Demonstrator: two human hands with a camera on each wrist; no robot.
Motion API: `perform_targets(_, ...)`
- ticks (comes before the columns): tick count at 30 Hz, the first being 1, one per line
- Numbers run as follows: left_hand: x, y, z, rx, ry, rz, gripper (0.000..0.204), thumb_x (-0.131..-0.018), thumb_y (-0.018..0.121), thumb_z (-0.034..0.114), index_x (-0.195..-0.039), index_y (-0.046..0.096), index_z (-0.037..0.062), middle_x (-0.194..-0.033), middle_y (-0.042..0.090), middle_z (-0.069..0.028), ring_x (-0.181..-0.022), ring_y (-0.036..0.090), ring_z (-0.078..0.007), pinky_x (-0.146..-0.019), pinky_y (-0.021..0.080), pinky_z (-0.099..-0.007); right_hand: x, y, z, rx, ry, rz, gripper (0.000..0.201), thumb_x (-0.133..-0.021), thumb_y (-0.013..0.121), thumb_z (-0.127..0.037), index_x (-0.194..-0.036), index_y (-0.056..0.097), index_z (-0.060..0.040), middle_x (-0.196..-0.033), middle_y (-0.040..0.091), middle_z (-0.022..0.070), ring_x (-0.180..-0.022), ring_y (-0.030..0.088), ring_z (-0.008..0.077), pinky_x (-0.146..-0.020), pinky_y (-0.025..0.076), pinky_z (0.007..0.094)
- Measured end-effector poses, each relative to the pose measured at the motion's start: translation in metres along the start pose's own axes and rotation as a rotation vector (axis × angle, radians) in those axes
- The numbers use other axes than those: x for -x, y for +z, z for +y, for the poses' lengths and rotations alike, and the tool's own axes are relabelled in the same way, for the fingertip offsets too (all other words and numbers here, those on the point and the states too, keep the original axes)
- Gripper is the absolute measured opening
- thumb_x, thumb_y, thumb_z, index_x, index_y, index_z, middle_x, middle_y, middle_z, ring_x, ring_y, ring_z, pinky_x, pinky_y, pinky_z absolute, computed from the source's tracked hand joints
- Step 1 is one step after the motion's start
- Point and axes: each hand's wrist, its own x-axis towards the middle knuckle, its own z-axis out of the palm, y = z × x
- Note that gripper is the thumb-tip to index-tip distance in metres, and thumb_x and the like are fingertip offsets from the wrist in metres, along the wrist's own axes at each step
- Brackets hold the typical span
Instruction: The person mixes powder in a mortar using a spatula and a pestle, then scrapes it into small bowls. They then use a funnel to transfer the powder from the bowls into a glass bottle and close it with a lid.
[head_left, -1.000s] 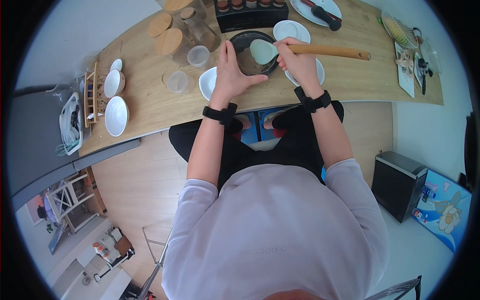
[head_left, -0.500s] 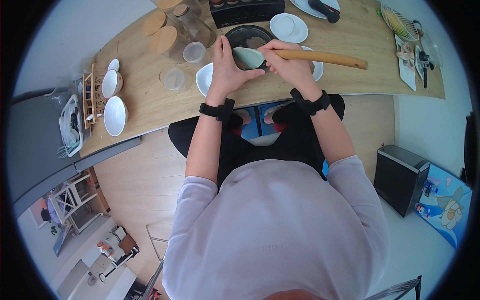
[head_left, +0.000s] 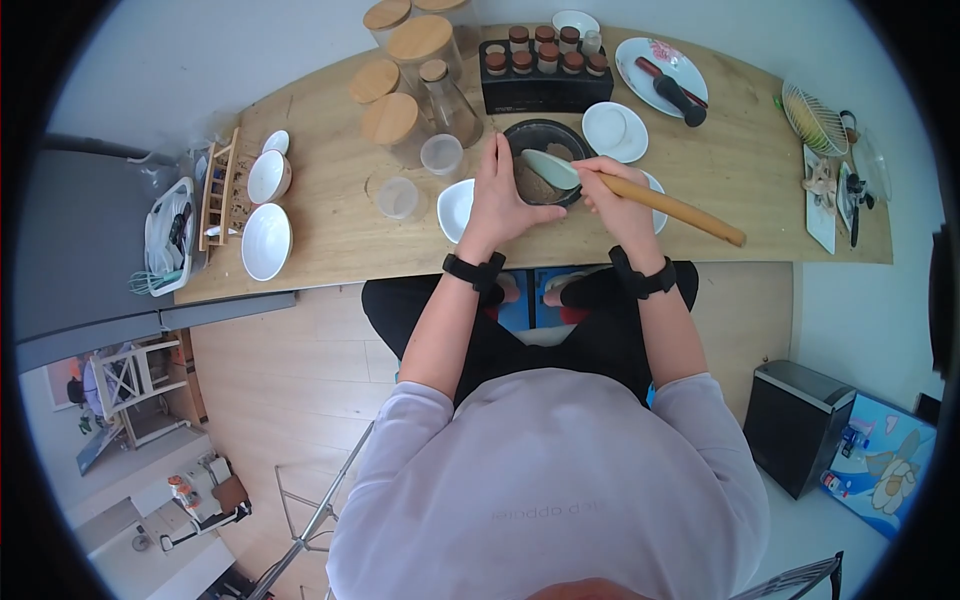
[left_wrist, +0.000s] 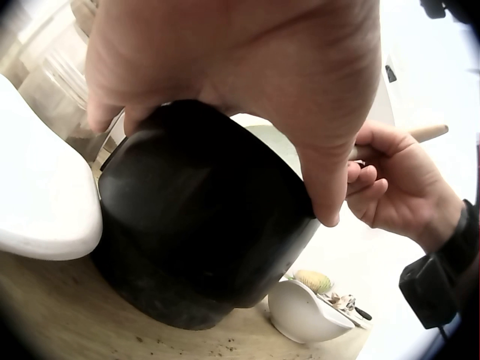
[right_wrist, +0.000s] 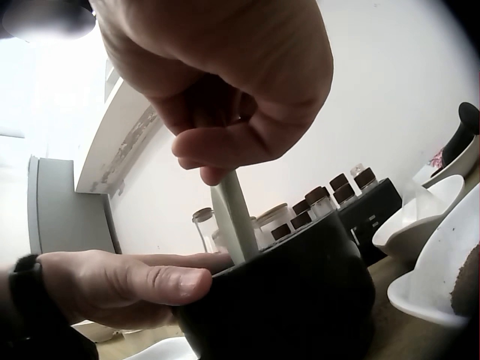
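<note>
A deep black bowl (head_left: pixel 527 132) with brownish contents stands near the table's front edge. Thumb and fingers of my left hand (head_left: pixel 503 200) span its near-left side and grip it; the left wrist view shows its dark outer wall (left_wrist: pixel 202 217) between them. My right hand (head_left: pixel 622 205) holds a spatula by its wooden handle (head_left: pixel 680 211), which points out to the right. The pale green spatula head (head_left: pixel 550 168) dips inside the bowl, its lower edge hidden by the rim in the right wrist view. White dishes sit on either side, the left one (head_left: pixel 455 212) close to my left hand.
Clear cups (head_left: pixel 441 155) and wood-lidded jars (head_left: pixel 393 122) stand to the left. Behind the bowl is a black rack (head_left: pixel 548 93) of small brown-capped bottles. A small plate (head_left: pixel 614 132) and a patterned plate (head_left: pixel 660 75) lie back right, white bowls (head_left: pixel 267 243) far left.
The spatula head has swept about inside the bowl, and its handle end has swung toward me. My left hand keeps its hold. The head view has shifted, showing more of the table's back.
</note>
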Motion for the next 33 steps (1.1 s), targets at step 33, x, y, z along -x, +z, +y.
perform_targets(33,0.001,-0.002,0.000,-0.006,-0.002,0.001,0.137,-0.053,0.093,0.045,-0.150,0.016,-0.0142,-0.155,0.023,-0.0331,-0.143,0.030,-0.0430,-0.118,0.030,-0.0420,-0.043,-0.007,-0.038,0.531,-0.177,0.022,0.044,-0.089,0.067,-0.040,-0.070,0.063,-0.0005,-0.059,0.060,0.0171,-0.061,0.063,0.0358,-0.055,0.045,0.0428)
